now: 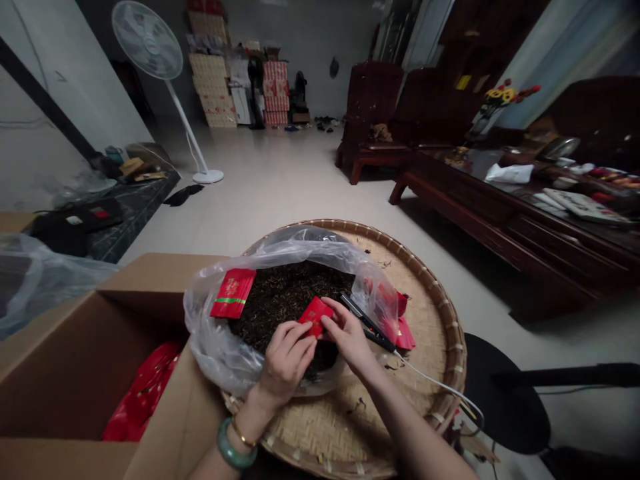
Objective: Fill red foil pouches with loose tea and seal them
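Between my two hands, above the dark loose tea leaves point(280, 293), is a small red packet point(316, 316). My left hand point(287, 360) pinches its lower left side, and my right hand point(350, 337) grips its right edge. The leaves fill a clear plastic bag point(215, 353) with its mouth spread wide. Another red packet point(234, 293) with a green stripe lies on the bag's left rim. Just right of my right hand rests a black clamp-like heat sealer point(367, 323) with a white cord. More red packets point(405, 333) lie behind it, partly under the plastic.
The bag stands on a round woven bamboo tray point(435, 300). At the left, an open cardboard box point(165, 273) holds red packets point(145, 393). A black round stand base point(505, 393) is at the right. Further off are a white fan point(150, 43) and a dark wooden table point(500, 220).
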`<state>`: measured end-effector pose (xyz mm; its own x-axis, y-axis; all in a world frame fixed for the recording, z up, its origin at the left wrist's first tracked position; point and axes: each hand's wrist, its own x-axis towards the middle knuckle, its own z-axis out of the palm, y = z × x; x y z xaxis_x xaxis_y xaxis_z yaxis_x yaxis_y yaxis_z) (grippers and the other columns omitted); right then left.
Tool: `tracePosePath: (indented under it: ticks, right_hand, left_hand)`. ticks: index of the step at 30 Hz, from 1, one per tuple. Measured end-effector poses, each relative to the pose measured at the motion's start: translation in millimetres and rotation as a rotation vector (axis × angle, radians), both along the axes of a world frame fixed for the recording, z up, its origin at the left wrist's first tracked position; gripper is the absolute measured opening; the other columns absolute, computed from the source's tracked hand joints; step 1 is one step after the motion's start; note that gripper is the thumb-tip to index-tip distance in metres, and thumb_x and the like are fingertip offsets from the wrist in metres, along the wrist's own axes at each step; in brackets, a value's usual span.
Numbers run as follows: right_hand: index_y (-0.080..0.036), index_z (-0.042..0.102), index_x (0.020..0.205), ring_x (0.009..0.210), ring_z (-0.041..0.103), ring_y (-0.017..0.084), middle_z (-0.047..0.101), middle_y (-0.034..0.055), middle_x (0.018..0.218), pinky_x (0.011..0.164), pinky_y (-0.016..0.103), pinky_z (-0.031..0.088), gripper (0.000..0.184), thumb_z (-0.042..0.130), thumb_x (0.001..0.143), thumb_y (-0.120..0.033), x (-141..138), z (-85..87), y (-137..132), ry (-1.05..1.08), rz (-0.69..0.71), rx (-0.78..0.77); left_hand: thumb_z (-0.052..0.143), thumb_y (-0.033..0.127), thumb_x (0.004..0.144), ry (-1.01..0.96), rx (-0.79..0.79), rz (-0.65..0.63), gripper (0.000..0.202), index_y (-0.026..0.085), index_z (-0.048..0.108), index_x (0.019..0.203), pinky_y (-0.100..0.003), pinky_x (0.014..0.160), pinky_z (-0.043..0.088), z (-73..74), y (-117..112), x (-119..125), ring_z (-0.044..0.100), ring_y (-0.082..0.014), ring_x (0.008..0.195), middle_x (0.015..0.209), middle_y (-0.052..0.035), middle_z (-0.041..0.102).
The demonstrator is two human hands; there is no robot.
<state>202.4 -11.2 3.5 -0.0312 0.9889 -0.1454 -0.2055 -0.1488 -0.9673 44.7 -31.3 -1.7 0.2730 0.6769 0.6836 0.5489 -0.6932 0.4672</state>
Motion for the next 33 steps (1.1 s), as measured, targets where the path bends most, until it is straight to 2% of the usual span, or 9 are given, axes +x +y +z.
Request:
tracePosePath:
  ticks: [3,5,8,12,16,20,24,27,33]
  right_hand:
    - [-0.023,0.062,0.114,0.089,0.066,0.022,0.069,0.0075,0.106,0.076,0.035,0.056,0.040,0.062,0.075,-0.032,2,-2.5,-1,-0.131,-0.005,0.123]
    - [-0.023,0.062,0.114,0.090,0.066,0.022,0.069,0.0071,0.107,0.081,0.037,0.055,0.037,0.058,0.078,-0.026,3,-1.5,-3,-0.219,0.029,0.197]
    - [-0.023,0.061,0.118,0.097,0.065,0.023,0.068,0.0083,0.110,0.088,0.038,0.052,0.036,0.053,0.083,-0.021,4,2.0,-7,-0.447,0.037,0.365]
    - [-0.024,0.053,0.130,0.103,0.061,0.023,0.064,0.0119,0.114,0.089,0.037,0.051,0.042,0.046,0.089,-0.018,3,2.7,-13,-0.746,-0.001,0.648]
    - [-0.023,0.049,0.134,0.111,0.058,0.025,0.060,0.0147,0.122,0.092,0.040,0.050,0.043,0.044,0.092,-0.019,3,-2.8,-16,-0.922,-0.047,0.764]
    - [-0.025,0.053,0.130,0.113,0.056,0.024,0.058,0.0125,0.126,0.095,0.040,0.048,0.039,0.044,0.092,-0.021,3,-3.8,-15,-0.890,-0.027,0.759]
    - [-0.022,0.068,0.095,0.084,0.061,0.020,0.063,0.0086,0.091,0.072,0.033,0.053,0.018,0.055,0.088,-0.031,6,5.9,-9,-0.798,-0.101,0.607]
    - [-0.021,0.066,0.074,0.070,0.057,0.018,0.058,0.0054,0.075,0.062,0.030,0.049,0.017,0.060,0.084,-0.033,13,17.0,-6,-0.820,-0.084,0.564]
    - [-0.023,0.069,0.083,0.076,0.062,0.021,0.068,0.0062,0.080,0.071,0.034,0.050,0.015,0.055,0.086,-0.028,21,28.5,-16,-0.650,0.012,0.590]
  left_hand:
    - [0.067,0.027,0.077,-0.137,-0.279,0.043,0.028,0.020,0.065,0.104,-0.043,0.093,0.049,-3.5,-2,6,0.060,-0.0260,0.108,0.119,-0.0118,0.065]
    - [0.065,0.031,0.076,-0.247,-0.581,0.071,0.042,0.020,0.060,0.117,-0.039,0.087,0.053,-2.6,2,3,0.065,-0.0254,0.101,0.113,-0.0104,0.068]
    - [0.061,0.032,0.077,-0.391,-0.866,0.058,0.035,0.019,0.066,0.109,-0.031,0.076,0.057,-0.8,7,-1,0.071,-0.0229,0.085,0.099,-0.0063,0.074]
    - [0.065,0.033,0.073,-0.516,-0.896,0.096,0.027,0.018,0.071,0.094,-0.029,0.073,0.057,-0.6,6,2,0.071,-0.0230,0.081,0.093,-0.0058,0.075]
    - [0.068,0.034,0.069,-0.619,-0.957,0.091,0.029,0.015,0.071,0.090,-0.029,0.069,0.058,-0.4,5,7,0.071,-0.0236,0.078,0.088,-0.0068,0.076]
    - [0.068,0.034,0.070,-0.614,-0.935,0.089,0.029,0.015,0.072,0.092,-0.029,0.069,0.058,0.2,5,7,0.071,-0.0235,0.078,0.088,-0.0069,0.076]
    - [0.064,0.030,0.076,-0.391,-0.767,0.109,0.021,0.022,0.074,0.092,-0.029,0.073,0.056,0.9,1,3,0.071,-0.0218,0.078,0.090,-0.0042,0.076]
    - [0.064,0.029,0.076,-0.291,-0.714,0.078,0.019,0.026,0.075,0.091,-0.029,0.074,0.056,-0.2,0,-1,0.071,-0.0213,0.078,0.091,-0.0028,0.076]
    - [0.070,0.037,0.067,-0.527,-0.866,0.154,0.026,0.019,0.076,0.084,-0.031,0.074,0.057,-5.1,9,-13,0.071,-0.0233,0.077,0.086,-0.0060,0.076]
